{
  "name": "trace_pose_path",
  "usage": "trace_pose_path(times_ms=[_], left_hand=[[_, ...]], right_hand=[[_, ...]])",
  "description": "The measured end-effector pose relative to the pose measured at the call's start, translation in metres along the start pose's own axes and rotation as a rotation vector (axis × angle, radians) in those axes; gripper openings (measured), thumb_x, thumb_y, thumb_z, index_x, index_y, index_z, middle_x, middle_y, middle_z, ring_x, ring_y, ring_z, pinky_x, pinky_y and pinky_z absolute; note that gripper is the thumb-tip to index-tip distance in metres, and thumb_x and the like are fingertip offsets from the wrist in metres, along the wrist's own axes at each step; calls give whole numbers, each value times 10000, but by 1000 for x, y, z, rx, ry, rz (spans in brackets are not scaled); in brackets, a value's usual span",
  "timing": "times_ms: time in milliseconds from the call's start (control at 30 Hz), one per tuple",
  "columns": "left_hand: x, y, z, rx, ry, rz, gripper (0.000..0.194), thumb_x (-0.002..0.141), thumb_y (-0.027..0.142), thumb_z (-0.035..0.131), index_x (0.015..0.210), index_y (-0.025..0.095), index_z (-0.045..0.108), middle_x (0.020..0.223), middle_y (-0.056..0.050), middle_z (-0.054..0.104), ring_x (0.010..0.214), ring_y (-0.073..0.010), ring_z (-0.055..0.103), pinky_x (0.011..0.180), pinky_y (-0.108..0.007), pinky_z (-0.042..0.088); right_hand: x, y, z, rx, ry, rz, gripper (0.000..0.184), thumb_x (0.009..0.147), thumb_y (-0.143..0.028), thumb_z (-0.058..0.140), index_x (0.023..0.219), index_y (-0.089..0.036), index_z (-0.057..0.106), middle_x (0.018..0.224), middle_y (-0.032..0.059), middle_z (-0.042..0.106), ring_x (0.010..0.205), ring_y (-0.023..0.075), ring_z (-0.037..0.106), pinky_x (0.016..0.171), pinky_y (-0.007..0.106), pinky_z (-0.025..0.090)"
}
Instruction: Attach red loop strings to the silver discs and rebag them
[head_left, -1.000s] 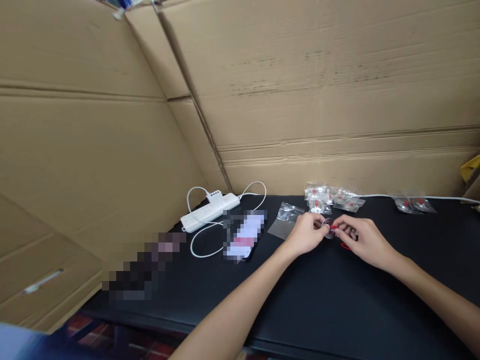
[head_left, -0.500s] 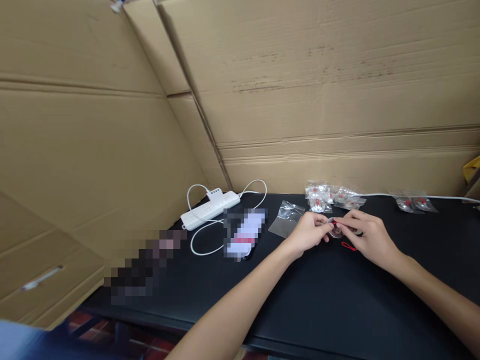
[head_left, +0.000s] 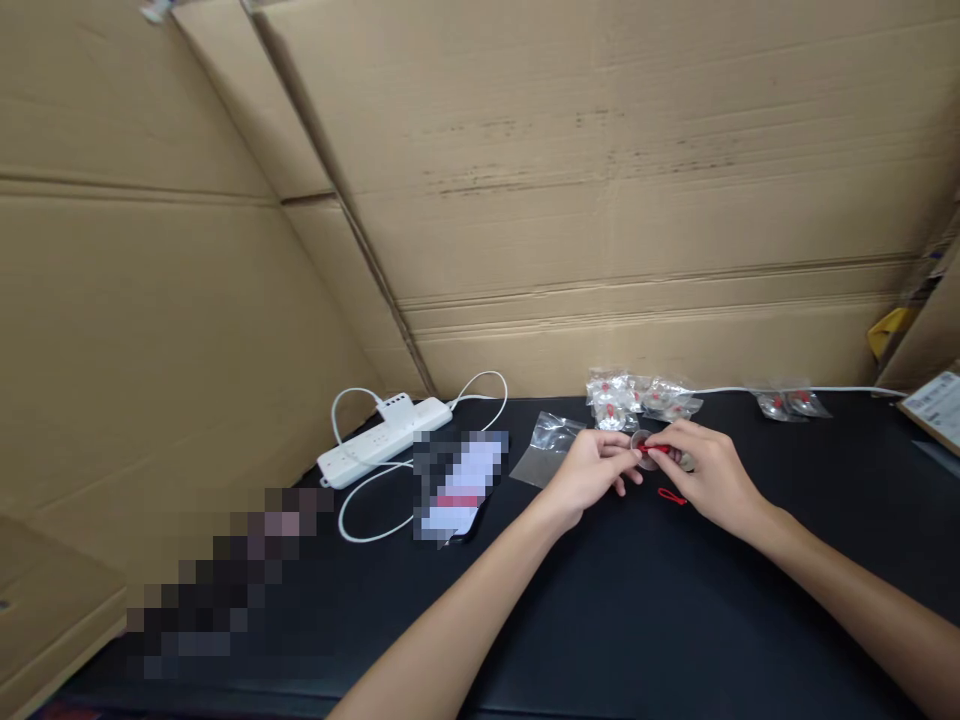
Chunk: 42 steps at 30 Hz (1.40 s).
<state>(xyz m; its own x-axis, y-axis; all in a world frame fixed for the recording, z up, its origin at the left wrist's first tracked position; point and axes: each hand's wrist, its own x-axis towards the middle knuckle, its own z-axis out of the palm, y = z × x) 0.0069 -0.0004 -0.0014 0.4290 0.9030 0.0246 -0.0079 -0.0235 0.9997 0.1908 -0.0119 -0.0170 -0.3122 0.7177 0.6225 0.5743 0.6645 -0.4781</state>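
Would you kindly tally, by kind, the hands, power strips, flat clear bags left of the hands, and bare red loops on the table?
Hands, left hand and right hand: 2
Power strip: 1
Flat clear bag: 1
Bare red loop: 1
Total: 5

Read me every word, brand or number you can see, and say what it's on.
No text is readable.
White label at the right edge: print too small.
Phone: screen pixelated, unreadable.
Cardboard wall: dark marks, no legible words.
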Motion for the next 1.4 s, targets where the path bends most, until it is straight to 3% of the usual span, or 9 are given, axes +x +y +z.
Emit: trace_pose_path(times_ms=[467,733,1033,1167,1400], left_hand=[[1,-5,5,44,55,73,229,762,260,703,905,84,676,773,-93,682,684,-176,661,501,-235,474],[-1,-5,9,159,33,113,256,816,268,641,998,97,699,797,-94,692,724,-184,665,565,-263,511],[-14,3,17,437,13,269,254,904,218,481,1023,162,698,833,-53,698,759,-174,651,695,-282,509],[-17,5,20,526,57,318,241,909,214,465,969,165,693,799,-39,695,720,-170,642,690,-275,495],[-4,-11,12,251,129,202,157,860,252,557,940,147,643,780,-53,666,691,-170,653,604,-265,520]], right_hand=[[1,2,-2,-66,-27,15,122,910,-188,515,892,-190,635,878,61,625,783,189,624,733,322,501],[-1,2,-2,-116,-72,1,150,929,-176,470,932,-176,620,900,71,592,779,182,610,727,314,492],[-2,-2,3,-77,3,47,140,906,-163,488,860,-187,618,806,49,601,683,166,586,636,287,483],[0,-5,5,-26,56,105,126,883,-184,528,805,-189,626,747,39,618,647,168,591,597,280,482],[2,-9,5,88,86,138,115,864,-213,576,811,-198,677,766,36,661,665,170,620,624,280,502]])
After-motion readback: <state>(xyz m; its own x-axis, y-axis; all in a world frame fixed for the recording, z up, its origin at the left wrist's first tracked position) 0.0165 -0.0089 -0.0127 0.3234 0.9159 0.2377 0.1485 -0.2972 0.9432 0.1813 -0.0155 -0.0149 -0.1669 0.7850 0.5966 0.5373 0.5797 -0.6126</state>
